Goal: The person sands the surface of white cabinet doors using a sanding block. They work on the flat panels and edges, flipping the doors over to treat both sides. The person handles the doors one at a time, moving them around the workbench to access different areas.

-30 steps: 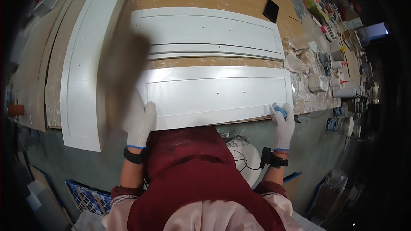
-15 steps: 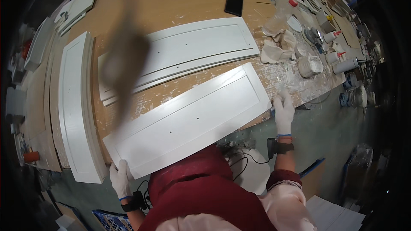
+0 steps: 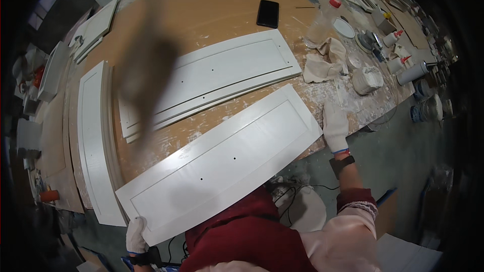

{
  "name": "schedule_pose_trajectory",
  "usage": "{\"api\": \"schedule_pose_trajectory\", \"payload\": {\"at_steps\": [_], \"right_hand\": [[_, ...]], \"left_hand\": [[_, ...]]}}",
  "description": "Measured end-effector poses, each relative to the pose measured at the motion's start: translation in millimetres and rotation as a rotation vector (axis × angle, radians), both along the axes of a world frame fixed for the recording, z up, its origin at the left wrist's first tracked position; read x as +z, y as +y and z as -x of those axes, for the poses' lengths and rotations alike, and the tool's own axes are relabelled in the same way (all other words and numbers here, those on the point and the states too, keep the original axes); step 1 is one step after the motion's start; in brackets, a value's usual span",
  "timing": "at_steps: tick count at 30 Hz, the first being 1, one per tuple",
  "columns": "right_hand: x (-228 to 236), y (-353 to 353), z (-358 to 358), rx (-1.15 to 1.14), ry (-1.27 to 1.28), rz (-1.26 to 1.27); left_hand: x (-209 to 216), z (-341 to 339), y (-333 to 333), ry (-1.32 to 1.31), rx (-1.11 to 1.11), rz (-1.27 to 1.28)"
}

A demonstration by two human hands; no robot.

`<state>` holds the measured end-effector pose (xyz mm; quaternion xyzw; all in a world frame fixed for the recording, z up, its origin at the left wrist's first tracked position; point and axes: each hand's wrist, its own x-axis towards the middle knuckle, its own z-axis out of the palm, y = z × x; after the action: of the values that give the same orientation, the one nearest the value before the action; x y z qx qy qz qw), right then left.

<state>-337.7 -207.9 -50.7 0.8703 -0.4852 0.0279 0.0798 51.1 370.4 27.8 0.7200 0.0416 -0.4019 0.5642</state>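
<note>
A long white framed panel [image 3: 222, 163] with two small dark holes lies aslant at the table's near edge, its lower-left end jutting out over my lap. My left hand [image 3: 136, 234], in a white knit glove, is closed on that near-left corner. By the panel's far right end, my gloved right hand [image 3: 335, 126] rests at the table edge with fingers stretched forward, beside the corner. Its fingertips are hard to make out. Behind lies a stack of similar white panels [image 3: 237, 68]; another stack of framed panels [image 3: 93, 146] stands to the left.
A black phone [image 3: 267, 14] lies on the brown tabletop [image 3: 217, 0]. To the right are a crumpled cloth [image 3: 325, 63], an open tub of white paste [image 3: 367, 80], a sander [image 3: 365, 43] and red-tipped bottles [image 3: 393, 38]. A dark blur [image 3: 148, 70] hides part of the rear stack.
The view has shifted slightly. The near panel's left end has come closer to me, with my left hand still on it. My right hand's fingers now reach further forward, less curled.
</note>
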Motion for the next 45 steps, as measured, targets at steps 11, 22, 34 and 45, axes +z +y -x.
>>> {"api": "schedule_pose_trajectory", "payload": {"at_steps": [11,22,34,45], "right_hand": [[28.1,-16.4,-3.7,0.071,-0.722,-0.041],[18.7,215.4,-95.5,-0.269,-1.725,-1.857],[30.7,197.1,-171.6,0.023,-1.464,-2.062],[69.8,282.4,-474.8,0.097,-1.378,-2.341]], "left_hand": [[40.2,6.6,-1.3,-0.050,0.027,0.255],[82.7,-1.7,-39.5,-0.083,-0.174,0.405],[16.6,6.2,34.0,-0.046,0.187,0.827],[-23.6,13.8,56.9,-0.420,0.583,0.668]]}}
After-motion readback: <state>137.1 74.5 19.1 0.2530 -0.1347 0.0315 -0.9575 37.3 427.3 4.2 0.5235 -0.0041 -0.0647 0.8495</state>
